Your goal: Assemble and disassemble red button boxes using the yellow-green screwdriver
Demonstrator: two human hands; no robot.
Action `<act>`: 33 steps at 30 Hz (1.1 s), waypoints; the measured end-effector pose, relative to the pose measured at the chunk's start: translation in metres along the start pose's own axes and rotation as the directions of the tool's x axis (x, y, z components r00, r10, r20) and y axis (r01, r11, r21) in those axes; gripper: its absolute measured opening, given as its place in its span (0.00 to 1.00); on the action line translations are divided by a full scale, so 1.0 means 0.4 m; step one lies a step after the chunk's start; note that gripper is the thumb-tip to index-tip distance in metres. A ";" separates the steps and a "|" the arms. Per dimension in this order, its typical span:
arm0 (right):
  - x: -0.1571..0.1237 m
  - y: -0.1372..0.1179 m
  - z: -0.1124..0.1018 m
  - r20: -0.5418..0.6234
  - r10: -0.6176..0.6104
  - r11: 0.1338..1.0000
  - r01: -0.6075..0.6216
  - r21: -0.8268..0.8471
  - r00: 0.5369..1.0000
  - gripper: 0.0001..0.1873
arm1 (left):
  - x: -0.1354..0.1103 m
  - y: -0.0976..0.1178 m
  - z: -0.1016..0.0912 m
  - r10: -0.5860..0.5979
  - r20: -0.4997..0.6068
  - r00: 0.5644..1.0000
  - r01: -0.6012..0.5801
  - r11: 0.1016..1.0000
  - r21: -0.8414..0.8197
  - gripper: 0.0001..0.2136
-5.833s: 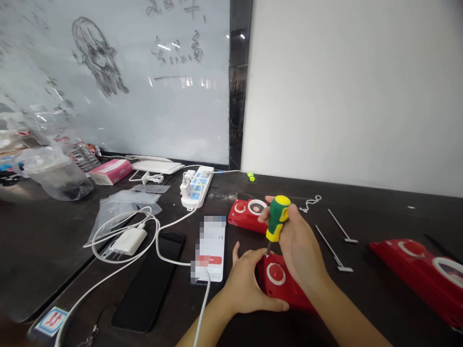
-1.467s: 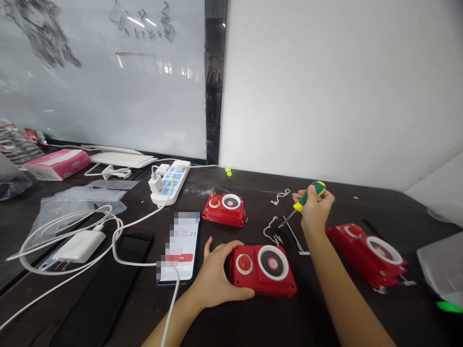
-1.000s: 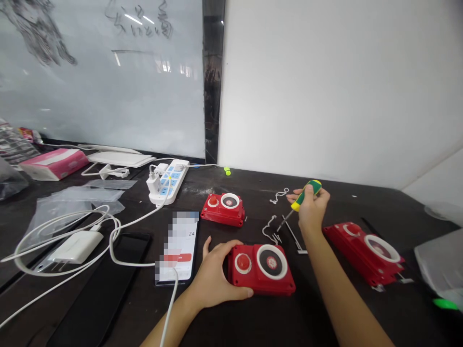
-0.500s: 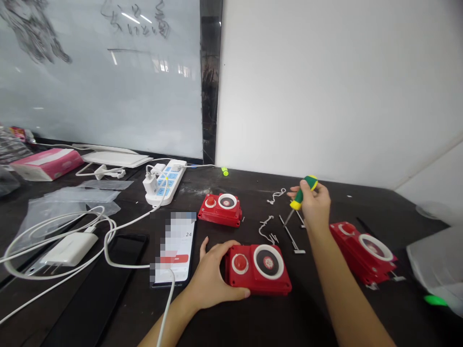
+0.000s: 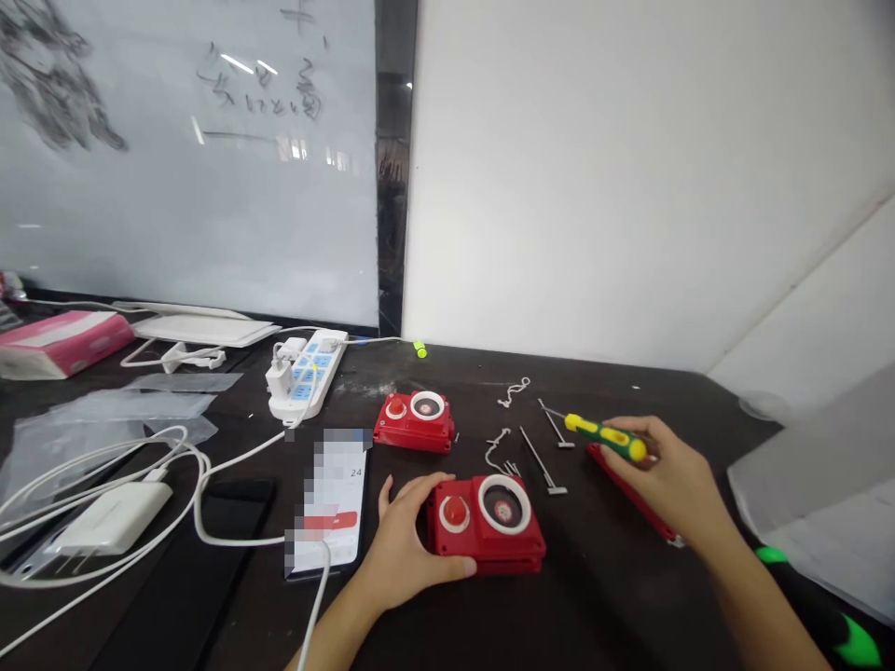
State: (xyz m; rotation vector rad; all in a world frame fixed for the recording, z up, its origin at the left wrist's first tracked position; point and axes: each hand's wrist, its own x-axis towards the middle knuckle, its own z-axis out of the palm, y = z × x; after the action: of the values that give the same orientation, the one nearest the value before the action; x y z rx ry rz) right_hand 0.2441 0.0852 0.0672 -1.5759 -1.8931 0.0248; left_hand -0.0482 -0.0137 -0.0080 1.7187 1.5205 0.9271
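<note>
My left hand (image 5: 398,552) is wrapped around the left end of a red box (image 5: 488,524) with a red button and a white-ringed dial on the dark table (image 5: 601,606). My right hand (image 5: 675,480) holds a green and yellow screwdriver (image 5: 604,436) lying nearly level, tip pointing left. That hand rests over a third red box (image 5: 629,485), mostly hidden beneath it. A second red box (image 5: 414,420) stands farther back.
Thin metal pins (image 5: 538,458) and a bit of white wire (image 5: 498,447) lie between the boxes. A phone (image 5: 327,499) with a lit screen, a white cable (image 5: 230,540), charger (image 5: 112,517) and power strip (image 5: 300,373) lie to the left. Clear plastic (image 5: 818,503) is at right.
My right hand has moved right and down onto the far right red box, tipping the screwdriver from upright to nearly level. My left hand has stayed on the near box.
</note>
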 end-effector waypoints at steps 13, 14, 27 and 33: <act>-0.214 0.159 0.071 -0.064 -0.109 0.990 0.114 0.078 0.992 0.10 | -0.006 0.005 -0.005 -0.007 0.003 1.000 0.007 0.999 -0.053 0.34; -0.215 0.166 0.075 -0.054 -0.111 0.991 0.115 0.075 0.992 0.10 | -0.006 0.005 -0.003 -0.008 0.008 1.000 0.009 0.999 -0.045 0.34; -0.223 0.189 0.091 0.042 -0.064 0.998 0.064 0.007 0.997 0.10 | -0.004 0.003 -0.001 -0.007 0.032 0.999 0.008 1.000 -0.024 0.33; -0.219 0.187 0.084 0.083 -0.121 0.991 0.125 -0.048 0.989 0.14 | -0.003 0.001 0.001 -0.004 0.028 1.000 0.005 1.000 -0.028 0.33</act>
State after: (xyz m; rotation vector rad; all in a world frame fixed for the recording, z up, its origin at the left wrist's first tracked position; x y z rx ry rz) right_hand 0.2970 0.0413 -0.0314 -1.5098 -2.0655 -0.0169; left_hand -0.0479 -0.0149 -0.0079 1.7011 1.4866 0.9142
